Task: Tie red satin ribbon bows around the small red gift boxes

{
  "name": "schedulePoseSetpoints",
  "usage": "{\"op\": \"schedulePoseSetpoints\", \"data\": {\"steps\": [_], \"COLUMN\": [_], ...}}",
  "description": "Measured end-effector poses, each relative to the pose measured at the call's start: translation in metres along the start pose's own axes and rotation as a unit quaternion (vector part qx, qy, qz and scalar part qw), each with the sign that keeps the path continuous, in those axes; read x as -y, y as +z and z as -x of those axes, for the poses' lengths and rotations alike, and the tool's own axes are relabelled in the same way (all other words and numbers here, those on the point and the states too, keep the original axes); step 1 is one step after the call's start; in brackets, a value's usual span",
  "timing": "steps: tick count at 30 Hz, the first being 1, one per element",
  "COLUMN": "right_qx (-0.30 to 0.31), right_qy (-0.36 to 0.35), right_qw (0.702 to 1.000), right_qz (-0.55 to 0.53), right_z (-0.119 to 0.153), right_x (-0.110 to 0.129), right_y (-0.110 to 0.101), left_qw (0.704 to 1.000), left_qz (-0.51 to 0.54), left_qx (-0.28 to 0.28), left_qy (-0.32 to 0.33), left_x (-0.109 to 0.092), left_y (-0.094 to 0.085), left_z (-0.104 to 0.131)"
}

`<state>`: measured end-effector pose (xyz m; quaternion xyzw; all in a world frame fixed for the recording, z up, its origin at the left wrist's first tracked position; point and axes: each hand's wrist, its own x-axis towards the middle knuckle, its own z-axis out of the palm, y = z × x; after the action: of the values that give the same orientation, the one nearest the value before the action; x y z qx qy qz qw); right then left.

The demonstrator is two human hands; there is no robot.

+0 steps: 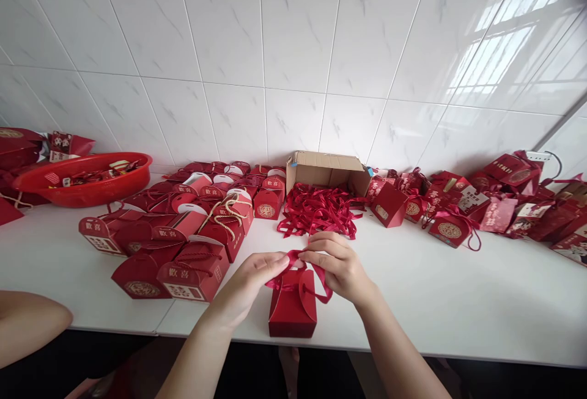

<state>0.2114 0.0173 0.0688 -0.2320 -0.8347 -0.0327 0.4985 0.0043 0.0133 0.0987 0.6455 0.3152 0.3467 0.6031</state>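
Note:
A small red gift box (292, 313) stands on the white table near its front edge, its curved top flaps folded together. A red ribbon (324, 289) runs through the top of the box and loops up between my hands. My left hand (257, 274) pinches the ribbon at the upper left of the box, thumb and fingers together. From the right, my right hand (337, 264) grips the same ribbon between thumb and forefinger, just above the box. The fingertips of both hands nearly meet there, and the exact fold of ribbon between them is partly hidden.
Beyond my hands, loose red ribbons (316, 209) spill from a cardboard box (328, 167) lying on its side. Several red gift boxes (192, 270) crowd the left; more gift boxes (449, 228) line the right. A red basin (101, 188) holds sweets. Another person's arm (32, 325) rests at lower left.

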Motion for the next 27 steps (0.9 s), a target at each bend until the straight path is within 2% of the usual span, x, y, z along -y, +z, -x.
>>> {"op": "schedulePoseSetpoints", "data": {"steps": [2,3,4,6,8,9,11,13,16,18,20,22,24,27], "right_qx": [-0.001,-0.007,-0.018,-0.055,-0.098,-0.113,-0.131,-0.140,-0.139,-0.125,-0.151,-0.198,-0.210,-0.115], "right_qy": [0.011,0.020,0.033,0.070,0.129,0.169,0.269,0.392,0.569,0.633,0.659,0.664,0.649,0.600], "right_qw": [0.999,0.998,0.996,0.990,0.979,0.971,0.946,0.901,0.799,0.752,0.726,0.716,0.729,0.788], "right_qz": [-0.038,-0.060,-0.080,-0.108,-0.120,-0.122,-0.123,-0.125,-0.136,-0.135,-0.124,-0.090,-0.054,-0.074], "right_z": [0.000,0.000,0.001,0.005,0.017,0.026,0.051,0.085,0.139,0.168,0.185,0.188,0.178,0.150], "right_x": [0.001,0.002,0.003,0.007,0.011,0.013,0.016,0.018,0.025,0.031,0.035,0.037,0.034,0.029], "right_y": [0.003,0.005,0.006,0.010,0.011,0.009,0.004,-0.005,-0.018,-0.023,-0.025,-0.026,-0.026,-0.019], "left_qw": [0.994,0.980,0.957,0.887,0.826,0.807,0.787,0.789,0.814,0.820,0.826,0.833,0.846,0.893], "left_qz": [-0.103,-0.177,-0.258,-0.405,-0.495,-0.517,-0.527,-0.504,-0.453,-0.430,-0.418,-0.413,-0.399,-0.333], "left_qx": [-0.026,-0.056,-0.095,-0.168,-0.218,-0.241,-0.299,-0.350,-0.341,-0.319,-0.308,-0.320,-0.328,-0.288], "left_qy": [0.037,0.065,0.097,0.144,0.159,0.154,0.116,0.029,-0.130,-0.202,-0.221,-0.184,-0.131,-0.097], "left_x": [-0.001,-0.001,0.000,0.005,0.015,0.021,0.039,0.060,0.090,0.106,0.115,0.118,0.115,0.106], "left_y": [0.003,0.006,0.008,0.010,0.008,0.004,-0.008,-0.023,-0.041,-0.045,-0.042,-0.037,-0.031,-0.025], "left_z": [0.006,0.009,0.012,0.017,0.023,0.027,0.039,0.056,0.085,0.098,0.103,0.098,0.086,0.062]}}
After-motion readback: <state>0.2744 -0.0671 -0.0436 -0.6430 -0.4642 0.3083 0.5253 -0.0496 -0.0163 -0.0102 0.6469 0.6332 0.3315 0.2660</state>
